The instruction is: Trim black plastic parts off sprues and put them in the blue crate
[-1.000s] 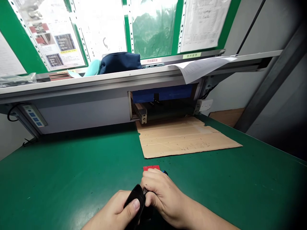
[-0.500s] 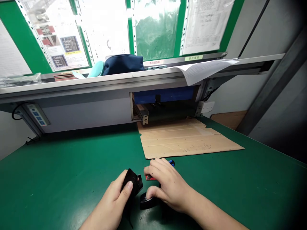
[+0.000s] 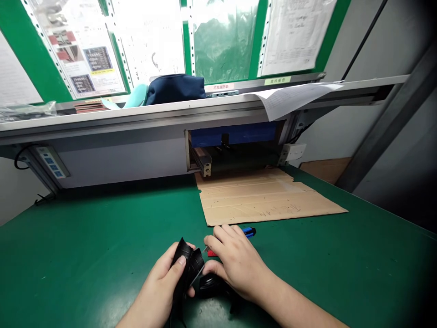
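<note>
Well, near the front edge of the green tabletop [image 3: 68,278], the left hand [image 3: 160,278] clenches a black flexible piece [image 3: 186,262]. The right hand [image 3: 237,264] curves over a black part [image 3: 210,286], its grip unclear. A cardboard sheet [image 3: 269,198] lies at the back edge, below a metal shelf [image 3: 136,116].

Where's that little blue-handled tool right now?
In the head view, the blue-handled tool lies on the green mat, just beyond the right hand, beside the cardboard sheet's front edge.

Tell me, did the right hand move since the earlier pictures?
Yes. The right hand has moved forward, toward the cardboard sheet. Its fingers now nearly reach the sheet's near edge.
</note>
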Motion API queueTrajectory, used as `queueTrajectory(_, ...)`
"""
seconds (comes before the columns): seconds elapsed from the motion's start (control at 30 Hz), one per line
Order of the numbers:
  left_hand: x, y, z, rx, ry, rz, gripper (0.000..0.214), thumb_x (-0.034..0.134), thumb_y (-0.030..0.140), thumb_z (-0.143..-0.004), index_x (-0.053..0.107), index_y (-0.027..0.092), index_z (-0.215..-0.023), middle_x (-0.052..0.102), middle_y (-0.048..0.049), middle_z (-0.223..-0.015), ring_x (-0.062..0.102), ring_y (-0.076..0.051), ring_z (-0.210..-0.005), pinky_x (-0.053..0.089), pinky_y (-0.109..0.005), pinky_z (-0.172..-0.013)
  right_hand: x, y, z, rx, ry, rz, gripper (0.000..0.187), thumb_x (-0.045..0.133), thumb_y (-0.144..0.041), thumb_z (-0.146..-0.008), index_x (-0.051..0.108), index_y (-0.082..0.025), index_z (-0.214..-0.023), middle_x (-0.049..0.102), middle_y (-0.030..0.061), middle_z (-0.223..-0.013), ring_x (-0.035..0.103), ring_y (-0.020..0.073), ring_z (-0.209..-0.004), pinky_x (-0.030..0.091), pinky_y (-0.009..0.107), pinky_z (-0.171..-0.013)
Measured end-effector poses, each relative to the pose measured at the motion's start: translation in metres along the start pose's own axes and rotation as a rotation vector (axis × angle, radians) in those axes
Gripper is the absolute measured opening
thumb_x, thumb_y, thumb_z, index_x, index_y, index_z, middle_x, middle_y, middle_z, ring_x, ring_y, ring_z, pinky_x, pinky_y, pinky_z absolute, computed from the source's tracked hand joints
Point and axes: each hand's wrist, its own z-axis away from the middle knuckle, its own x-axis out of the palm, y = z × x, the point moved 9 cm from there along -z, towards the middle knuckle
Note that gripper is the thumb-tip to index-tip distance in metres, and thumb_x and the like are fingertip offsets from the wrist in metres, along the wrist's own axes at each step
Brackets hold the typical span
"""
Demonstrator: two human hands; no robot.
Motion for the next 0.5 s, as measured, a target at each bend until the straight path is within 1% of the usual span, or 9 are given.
queueTrajectory(0.07, -0.002, -0.003, -0.001, -0.012, 0.012, 0.006, 0.043, 0.054, 0.055, -0.086, 0.055, 0.020, -0.113, 0.064, -0.0026, -0.091, 0.057, -0.013, -0.062, 0.043, -0.022, -0.059, -0.001, -0.001, 0.000, -0.003, 0.006, 0.025, 0.067, 0.016, -0.072, -0.093, 0.056, -0.018, -0.093, 0.048, 0.0057, -0.087, 0.041, 0.0242, -0.080, 0.029, 0.036, -0.072)
queueTrajectory(0.13, -0.002, -0.004, -0.001, -0.022, 0.007, 0.001, 0.047, 0.054, 0.056, -0.086, 0.054, 0.020, -0.116, 0.064, -0.0026, -0.085, 0.058, -0.013, -0.061, 0.042, -0.021, -0.057, 0.000, -0.004, -0.001, -0.012, -0.010, 0.068, 0.062, 0.024, -0.071, -0.093, 0.055, -0.018, -0.093, 0.047, 0.0055, -0.087, 0.041, 0.0243, -0.080, 0.028, 0.036, -0.072)
queueTrajectory(0.2, 0.000, -0.002, 0.000, -0.024, -0.013, -0.015, 0.049, 0.052, 0.057, -0.087, 0.053, 0.019, -0.118, 0.064, -0.0025, -0.080, 0.056, -0.012, -0.057, 0.040, -0.021, -0.054, 0.001, -0.006, -0.001, -0.020, -0.037, 0.112, 0.052, 0.040, -0.068, -0.092, 0.055, -0.018, -0.095, 0.047, 0.0050, -0.088, 0.041, 0.0244, -0.081, 0.028, 0.036, -0.073)
queueTrajectory(0.27, 0.002, 0.000, 0.002, -0.014, -0.014, -0.040, 0.051, 0.051, 0.057, -0.087, 0.052, 0.018, -0.119, 0.063, -0.0030, -0.081, 0.054, -0.011, -0.053, 0.039, -0.021, -0.051, 0.002, -0.007, -0.002, -0.016, -0.056, 0.144, 0.044, 0.057, -0.063, -0.088, 0.055, -0.019, -0.095, 0.048, 0.0040, -0.088, 0.041, 0.0242, -0.082, 0.028, 0.035, -0.073)
queueTrajectory(0.3, 0.001, 0.001, 0.003, -0.010, -0.006, -0.054, 0.052, 0.051, 0.058, -0.087, 0.051, 0.018, -0.120, 0.062, -0.0031, -0.083, 0.052, -0.011, -0.052, 0.039, -0.021, -0.050, 0.002, -0.008, -0.002, -0.015, -0.059, 0.154, 0.043, 0.062, -0.060, -0.086, 0.055, -0.019, -0.093, 0.048, 0.0034, -0.088, 0.041, 0.0239, -0.082, 0.028, 0.035, -0.073)
queueTrajectory(0.37, 0.000, 0.002, 0.004, -0.005, 0.020, -0.074, 0.054, 0.053, 0.058, -0.085, 0.052, 0.017, -0.121, 0.061, -0.0027, -0.082, 0.051, -0.011, -0.051, 0.040, -0.022, -0.049, 0.003, -0.010, -0.002, -0.021, -0.057, 0.161, 0.041, 0.067, -0.057, -0.085, 0.054, -0.019, -0.089, 0.049, 0.0021, -0.086, 0.041, 0.0229, -0.081, 0.027, 0.034, -0.071)
queueTrajectory(0.43, -0.003, 0.002, 0.005, 0.000, 0.053, -0.096, 0.055, 0.054, 0.058, -0.084, 0.054, 0.018, -0.121, 0.061, -0.0027, -0.081, 0.050, -0.012, -0.052, 0.041, -0.023, -0.048, 0.005, -0.011, -0.002, -0.033, -0.051, 0.159, 0.038, 0.066, -0.054, -0.087, 0.052, -0.019, -0.084, 0.050, 0.0009, -0.083, 0.040, 0.0215, -0.078, 0.026, 0.034, -0.069)
queueTrajectory(0.5, -0.006, 0.003, 0.006, 0.021, 0.085, -0.132, 0.053, 0.054, 0.058, -0.084, 0.056, 0.019, -0.120, 0.063, -0.0040, -0.085, 0.052, -0.014, -0.053, 0.042, -0.024, -0.049, 0.007, -0.012, -0.001, -0.044, -0.048, 0.157, 0.036, 0.064, -0.050, -0.090, 0.050, -0.019, -0.080, 0.051, 0.0001, -0.081, 0.039, 0.0205, -0.075, 0.024, 0.034, -0.066)
